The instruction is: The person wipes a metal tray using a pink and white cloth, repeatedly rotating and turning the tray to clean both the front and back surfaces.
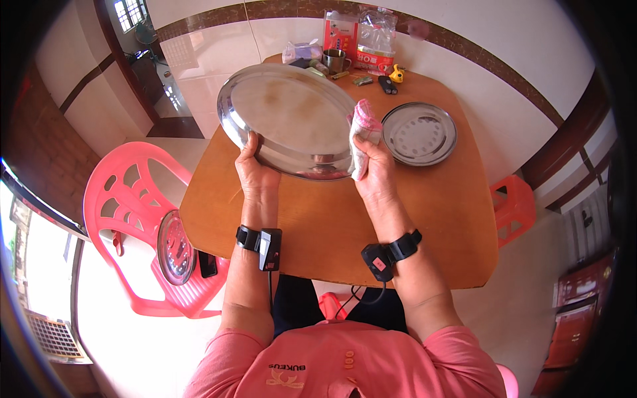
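Note:
A large oval stainless steel tray (293,114) is held up over the wooden table (318,224), tilted. My left hand (256,166) grips its near left rim, with the thumb on the face towards me and the fingers hidden behind. My right hand (373,161) is closed on a folded white and pink cloth (365,129), pressed against the tray's right rim. To the right of that hand, a round metal plate with a ring of oval marks (419,133) lies on the table.
At the table's far edge stand a steel mug (334,60), a tissue pack (302,51), plastic packages (374,47), a black device (387,84) and a small yellow object (397,73). A pink plastic chair (129,219) at left holds another metal plate (177,247) and a phone (207,264). A red stool (515,209) stands right.

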{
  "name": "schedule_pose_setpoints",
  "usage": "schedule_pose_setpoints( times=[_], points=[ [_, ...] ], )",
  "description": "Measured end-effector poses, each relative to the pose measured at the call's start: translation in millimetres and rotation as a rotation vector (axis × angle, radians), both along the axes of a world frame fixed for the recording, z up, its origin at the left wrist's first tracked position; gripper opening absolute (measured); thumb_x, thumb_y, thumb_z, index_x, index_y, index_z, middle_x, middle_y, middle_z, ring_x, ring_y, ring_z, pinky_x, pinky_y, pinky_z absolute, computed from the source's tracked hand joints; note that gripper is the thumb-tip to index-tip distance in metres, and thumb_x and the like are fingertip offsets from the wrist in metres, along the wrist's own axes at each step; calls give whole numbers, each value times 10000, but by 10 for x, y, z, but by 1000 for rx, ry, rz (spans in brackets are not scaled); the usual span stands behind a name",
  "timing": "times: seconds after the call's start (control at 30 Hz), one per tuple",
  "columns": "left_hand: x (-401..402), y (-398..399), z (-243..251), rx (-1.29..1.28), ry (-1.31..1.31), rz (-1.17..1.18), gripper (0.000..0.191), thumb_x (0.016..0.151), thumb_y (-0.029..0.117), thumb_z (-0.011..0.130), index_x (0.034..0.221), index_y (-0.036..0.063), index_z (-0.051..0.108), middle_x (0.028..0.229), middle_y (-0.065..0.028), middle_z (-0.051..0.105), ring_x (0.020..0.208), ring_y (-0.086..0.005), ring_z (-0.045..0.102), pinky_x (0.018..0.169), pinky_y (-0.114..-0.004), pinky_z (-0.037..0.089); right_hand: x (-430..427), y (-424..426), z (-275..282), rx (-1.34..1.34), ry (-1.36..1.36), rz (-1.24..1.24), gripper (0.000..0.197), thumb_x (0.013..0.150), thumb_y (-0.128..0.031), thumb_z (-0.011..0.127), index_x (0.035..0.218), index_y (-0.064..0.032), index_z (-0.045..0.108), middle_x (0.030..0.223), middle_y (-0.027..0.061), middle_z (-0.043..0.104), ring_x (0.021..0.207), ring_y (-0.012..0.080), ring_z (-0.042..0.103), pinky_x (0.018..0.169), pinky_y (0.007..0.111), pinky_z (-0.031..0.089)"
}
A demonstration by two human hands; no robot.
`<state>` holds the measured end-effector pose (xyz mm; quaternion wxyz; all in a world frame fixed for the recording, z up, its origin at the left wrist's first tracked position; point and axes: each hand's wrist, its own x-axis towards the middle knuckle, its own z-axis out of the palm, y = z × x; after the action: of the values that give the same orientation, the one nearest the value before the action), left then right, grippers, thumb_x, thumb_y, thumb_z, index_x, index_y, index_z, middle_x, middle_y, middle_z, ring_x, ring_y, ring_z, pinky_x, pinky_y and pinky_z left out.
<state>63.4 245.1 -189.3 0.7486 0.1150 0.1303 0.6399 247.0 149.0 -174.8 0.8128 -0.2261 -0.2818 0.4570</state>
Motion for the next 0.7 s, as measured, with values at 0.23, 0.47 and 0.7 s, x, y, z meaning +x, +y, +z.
schedule_pose_setpoints(
  times=[0.23,0.47,0.7],
  points=[
    [-23,14,17,-39,-60,-22,385,901,184,623,1243,29,541,1229,-67,587,1160,-254,510,1052,-424,357,-411,-103,1,-86,134,82,482,782,7,656,1234,-52,498,1057,38,582,1000,203,567,933,356,454],
    [-20,-77,82,12,-57,-44,317,903,235,615,1149,36,590,1197,-72,602,1151,-258,518,1039,-445,371,251,-49,-77,-109,41,15,519,663,13,656,1169,-16,545,1005,53,595,924,209,582,886,359,484],
    [-60,-40,108,153,-34,-267,361,896,277,613,1147,18,601,1158,-103,630,1098,-273,562,997,-401,419,1098,-257,54,-48,187,-214,574,703,62,571,1271,5,513,1183,108,600,1086,264,579,1026,383,418]
  ],
)
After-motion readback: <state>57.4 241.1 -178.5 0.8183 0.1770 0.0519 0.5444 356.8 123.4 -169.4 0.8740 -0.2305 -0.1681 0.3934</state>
